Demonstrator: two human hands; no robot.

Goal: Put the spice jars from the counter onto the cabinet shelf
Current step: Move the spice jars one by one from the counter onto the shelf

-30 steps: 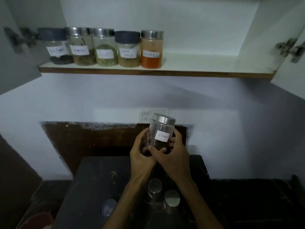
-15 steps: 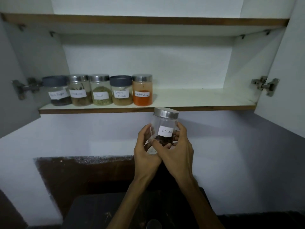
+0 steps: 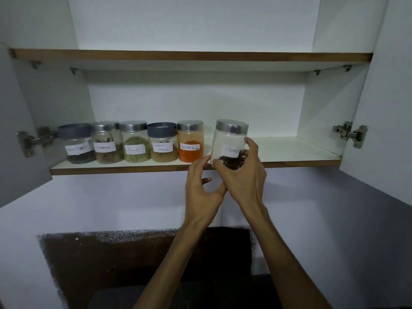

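A clear jar labelled "Cloves" [image 3: 229, 143] with a steel lid is at the front edge of the cabinet shelf [image 3: 289, 162], just right of the red chilli powder jar [image 3: 190, 144]. My right hand [image 3: 244, 175] grips its lower part, thumb and fingers curled round it. My left hand [image 3: 201, 186] hovers just left of and below the jar, fingers loosely spread, a fingertip near the jar's base. Whether the jar rests on the shelf cannot be told.
Several labelled jars stand in a row on the shelf's left half: black pepper [image 3: 77, 144], a brown spice [image 3: 107, 142], fennel [image 3: 135, 142], garam masala [image 3: 162, 143]. Both cabinet doors [image 3: 383, 108] hang open. The right half of the shelf is bare. An upper shelf [image 3: 191, 55] spans above.
Both hands have lifted the cloves jar from chest height up to the shelf edge. My left hand has come off the jar. The view has tilted upward, and the counter jars have dropped out of sight.
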